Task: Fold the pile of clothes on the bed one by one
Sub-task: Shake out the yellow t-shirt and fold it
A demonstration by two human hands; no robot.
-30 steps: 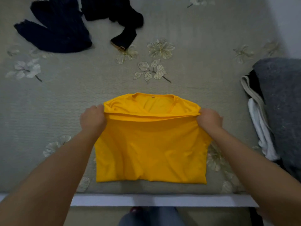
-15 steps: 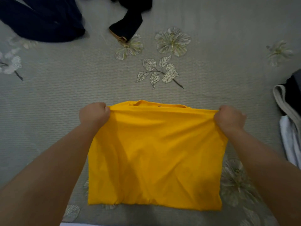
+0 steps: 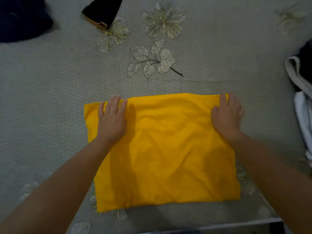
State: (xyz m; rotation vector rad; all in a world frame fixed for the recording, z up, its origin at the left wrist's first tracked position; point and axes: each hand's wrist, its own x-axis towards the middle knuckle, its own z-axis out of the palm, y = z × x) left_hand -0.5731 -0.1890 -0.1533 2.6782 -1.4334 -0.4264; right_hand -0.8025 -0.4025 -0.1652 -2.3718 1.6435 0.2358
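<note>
Left hand (image 3: 111,121) and right hand (image 3: 226,115), earlier gripping, now seemingly flatten yellow shirt (image 3: 165,152).

Under my palms the folded yellow cloth shirt (image 3: 162,149) looks thin, soft and matt, a smooth knit with shallow creases across its middle. My left hand (image 3: 112,120) and right hand (image 3: 227,115) lie flat on its far corners. The grey-green woven bedcover (image 3: 50,92) around it is matt too, but rougher, with fine ribbed lines and pale printed leaves and flowers. At the far left lies a dark navy cloth garment (image 3: 22,19), dull and soft-looking, and just right of it a black cloth piece with a tan edge (image 3: 103,12). At the right edge sits a stack of white, grey and dark fabrics (image 3: 302,98), all matt.
</note>
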